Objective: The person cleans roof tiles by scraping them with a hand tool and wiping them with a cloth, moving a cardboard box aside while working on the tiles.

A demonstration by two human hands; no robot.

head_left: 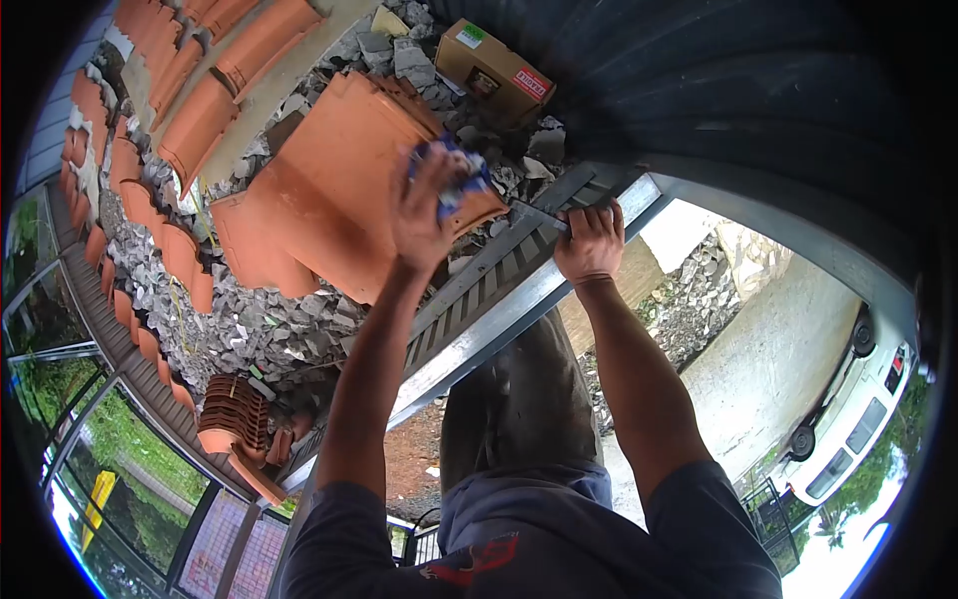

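Note:
My left hand (424,215), smeared by motion, is over the orange roof tiles (334,165) with its fingers on a crumpled blue-and-white packet (467,182). The packet is blurred, so its print is unreadable. My right hand (591,242) is closed at the edge of the metal beam (519,290). A thin metal tool (537,213) sticks out from its fingers toward the tiles; the handle is hidden in the fist, and I cannot make out its kind. Stacked tiles lie partly over one another beneath my left hand.
A cardboard box (494,75) sits on rubble by the dark corrugated sheet (699,90). Broken grey rubble (269,319) surrounds the tiles. More tiles (235,419) are stacked lower left. Below the beam, right, are the ground and a white vehicle (848,439).

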